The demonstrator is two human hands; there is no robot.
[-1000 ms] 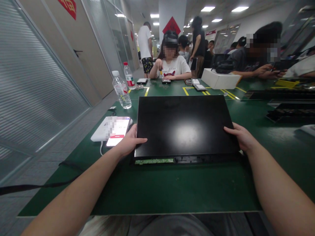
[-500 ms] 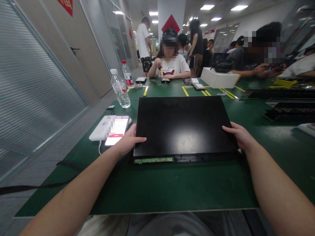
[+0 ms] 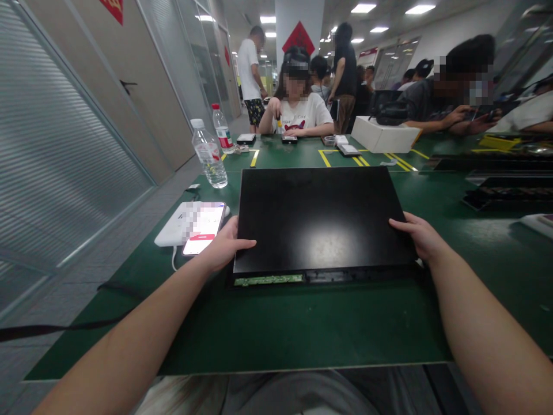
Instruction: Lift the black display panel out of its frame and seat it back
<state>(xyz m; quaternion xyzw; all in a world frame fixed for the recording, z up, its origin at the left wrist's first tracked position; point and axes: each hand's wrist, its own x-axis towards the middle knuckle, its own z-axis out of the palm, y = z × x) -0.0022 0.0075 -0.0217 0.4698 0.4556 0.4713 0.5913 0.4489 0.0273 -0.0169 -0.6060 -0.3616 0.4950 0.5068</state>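
A black display panel (image 3: pixel 319 219) lies in front of me over the green table, its glossy face up and reflecting a light. Along its near edge runs a dark strip with a green circuit board (image 3: pixel 268 280) at the left. My left hand (image 3: pixel 231 245) grips the panel's left edge, thumb on the face and the other fingers hidden behind or beneath. At the opposite edge, my right hand (image 3: pixel 419 235) holds it the same way, thumb on top. Whether the panel rests fully on the table or is slightly lifted, I cannot tell.
Left of the panel lie a lit phone (image 3: pixel 204 227) and a white power bank (image 3: pixel 173 226) with a cable. Two water bottles, one nearer (image 3: pixel 209 154), one red-capped (image 3: pixel 222 129), stand behind. A person (image 3: pixel 298 109) works opposite. A white box (image 3: pixel 384 135) and dark parts (image 3: pixel 510 193) sit to the right.
Almost nothing differs. The whole view has shifted very slightly, and both hands keep the same hold on the display panel.
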